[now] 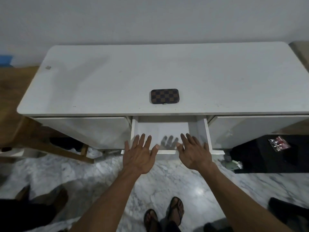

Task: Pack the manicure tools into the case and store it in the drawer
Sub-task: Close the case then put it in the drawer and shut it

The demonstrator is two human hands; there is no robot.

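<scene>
Room: white wall (150,17) behind, marble floor (103,178) below; I see all of it from a head camera looking forward and down.
Desk: white desk (117,72) set against the wall, its top bare apart from one item and a small grey mark near the far left corner.
Side fronts: I see a shut white front on each side of the middle opening, under the top.
Drawer: middle drawer (207,131) is pulled out toward me; I see a white bottom inside with nothing lying on it, and a faint reflection of fingers on it.
Black box: dark box (260,158) stands on the floor to the right, with small packets on and beside it that I cannot read.
Wood frame: wooden legs (70,151) show at the left, beside the desk.
Feet: I see two feet in dark sandals (175,210) at the bottom edge, on the marble.
Left hand: left hand (139,153) is flat with fingers spread, palm down, over the drawer's front left edge; it grips nothing.
Right hand: right hand (194,153) is likewise spread and relaxed, palm down, over the front right edge; it grips nothing. I cannot tell whether either hand touches the drawer.
Case: brown and black checked case (164,96) lies closed and flat on the top, near the front edge, just behind the drawer and well apart from both hands.
</scene>
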